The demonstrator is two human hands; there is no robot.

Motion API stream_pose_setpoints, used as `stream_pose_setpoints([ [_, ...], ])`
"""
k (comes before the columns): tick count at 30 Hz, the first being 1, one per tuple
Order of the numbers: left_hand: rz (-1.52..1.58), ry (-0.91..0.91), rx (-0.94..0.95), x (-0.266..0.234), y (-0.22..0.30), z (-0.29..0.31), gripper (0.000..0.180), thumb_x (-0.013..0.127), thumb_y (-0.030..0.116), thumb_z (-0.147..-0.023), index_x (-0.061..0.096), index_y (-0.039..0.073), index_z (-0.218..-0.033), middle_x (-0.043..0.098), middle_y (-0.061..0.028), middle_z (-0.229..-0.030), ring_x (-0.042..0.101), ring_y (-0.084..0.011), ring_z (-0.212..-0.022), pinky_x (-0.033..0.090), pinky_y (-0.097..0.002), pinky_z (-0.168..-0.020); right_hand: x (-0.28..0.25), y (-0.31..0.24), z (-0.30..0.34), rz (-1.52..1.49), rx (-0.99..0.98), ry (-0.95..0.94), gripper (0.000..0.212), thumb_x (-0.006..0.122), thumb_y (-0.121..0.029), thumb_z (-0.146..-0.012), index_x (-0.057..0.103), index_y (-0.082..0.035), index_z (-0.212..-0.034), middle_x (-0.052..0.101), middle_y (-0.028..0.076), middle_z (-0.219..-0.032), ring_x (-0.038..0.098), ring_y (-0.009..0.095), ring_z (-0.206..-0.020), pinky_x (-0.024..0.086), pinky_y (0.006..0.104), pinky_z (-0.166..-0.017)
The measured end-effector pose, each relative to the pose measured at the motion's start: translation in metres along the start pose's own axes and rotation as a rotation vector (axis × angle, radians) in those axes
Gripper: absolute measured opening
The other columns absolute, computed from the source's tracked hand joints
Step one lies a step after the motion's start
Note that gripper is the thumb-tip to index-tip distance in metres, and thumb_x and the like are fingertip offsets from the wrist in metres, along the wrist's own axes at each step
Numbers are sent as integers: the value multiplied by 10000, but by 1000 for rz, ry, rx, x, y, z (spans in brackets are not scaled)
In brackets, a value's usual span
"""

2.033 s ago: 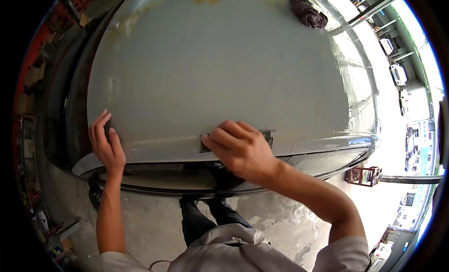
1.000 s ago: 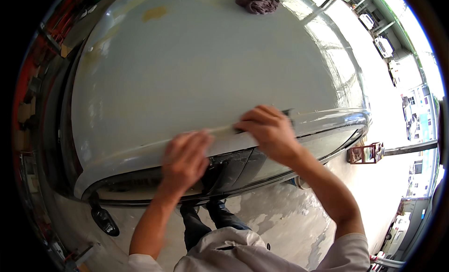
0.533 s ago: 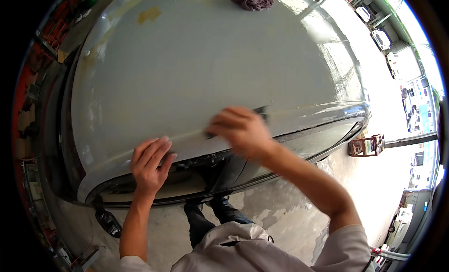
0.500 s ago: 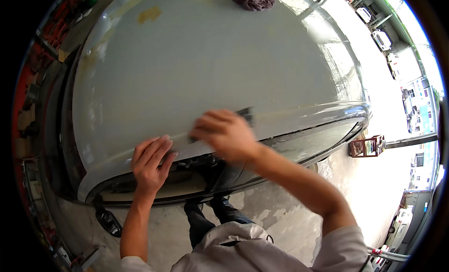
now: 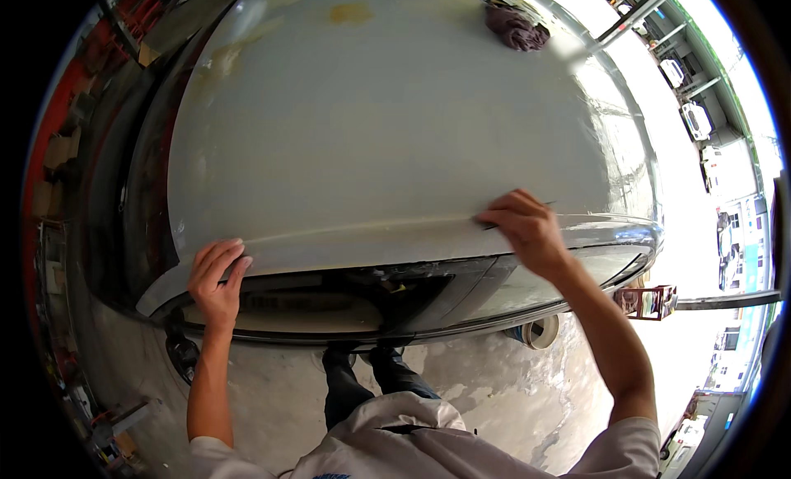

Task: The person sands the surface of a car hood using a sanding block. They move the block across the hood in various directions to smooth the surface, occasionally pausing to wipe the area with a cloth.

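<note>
A car's matte grey roof panel spreads out in front of me, with a ridge along its near edge above the side windows. My right hand is closed around a thin dark piece of sandpaper and presses it on the ridge, right of the middle. Only slivers of the sheet show past the fingers. My left hand lies on the near edge at the left, fingers loosely bent and slightly apart, holding nothing.
A crumpled dark purple cloth lies on the far right of the roof. Yellowish patches mark the far side. Below are a side mirror, a bucket on the concrete floor and a reddish-brown wooden stand.
My right hand has slid the sandpaper rightward along the ridge. My left hand has shifted left along the roof edge. The view has moved, showing the bucket and more of the cloth.
</note>
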State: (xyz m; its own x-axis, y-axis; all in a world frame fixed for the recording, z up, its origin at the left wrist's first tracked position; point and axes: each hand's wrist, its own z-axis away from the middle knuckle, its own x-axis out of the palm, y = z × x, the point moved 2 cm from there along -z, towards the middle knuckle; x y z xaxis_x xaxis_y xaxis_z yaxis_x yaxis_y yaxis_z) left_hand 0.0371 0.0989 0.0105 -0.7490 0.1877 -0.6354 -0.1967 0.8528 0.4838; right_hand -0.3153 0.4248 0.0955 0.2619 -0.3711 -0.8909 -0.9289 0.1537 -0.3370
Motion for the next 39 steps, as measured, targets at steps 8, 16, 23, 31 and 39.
stream_pose_setpoints([
  [8, 85, 80, -22, 8, -5, 5, 243, 848, -37, -766, 777, 17, -992, 782, -86, -1043, 697, -281, -1024, 552, -378, -880, 115, -138, -103, 28, -233, -21, 233, 665, -33, -849, 738, -107, -1057, 656, 31, -1064, 641, 225, -1088, 574, 357, -893],
  [16, -20, 327, -476, -35, -113, 45, 186, 756, 147, -956, 650, 13, -882, 660, -103, -864, 628, -302, -814, 493, -389, -740, 65, -88, -92, 18, -124, -126, 181, 783, 25, -790, 805, -81, -935, 727, 43, -924, 717, 207, -871, 625, 344, -706],
  [23, -136, 543, -487, -17, -159, 67, 274, 511, 195, -1070, 509, 5, -873, 496, -158, -816, 501, -366, -785, 408, -459, -722, 176, -206, -167, -19, -361, -121, 213, 701, -41, -772, 751, -104, -970, 663, 17, -977, 670, 212, -950, 596, 348, -762],
  [31, -141, 543, -412, -27, -143, 61, 186, 521, 93, -999, 519, 22, -827, 508, -131, -787, 489, -344, -743, 407, -454, -684, 181, -232, -184, 31, -419, -233, 173, 706, -66, -762, 707, -81, -934, 633, 35, -960, 654, 207, -982, 591, 334, -752],
  [39, -105, 544, -411, -32, -141, 60, 165, 543, 43, -969, 529, 29, -805, 522, -108, -760, 490, -322, -712, 406, -434, -655, 223, -276, -208, 51, -540, -252, 297, 686, -23, -767, 746, -91, -1050, 668, 24, -1031, 668, 198, -961, 587, 345, -688],
])
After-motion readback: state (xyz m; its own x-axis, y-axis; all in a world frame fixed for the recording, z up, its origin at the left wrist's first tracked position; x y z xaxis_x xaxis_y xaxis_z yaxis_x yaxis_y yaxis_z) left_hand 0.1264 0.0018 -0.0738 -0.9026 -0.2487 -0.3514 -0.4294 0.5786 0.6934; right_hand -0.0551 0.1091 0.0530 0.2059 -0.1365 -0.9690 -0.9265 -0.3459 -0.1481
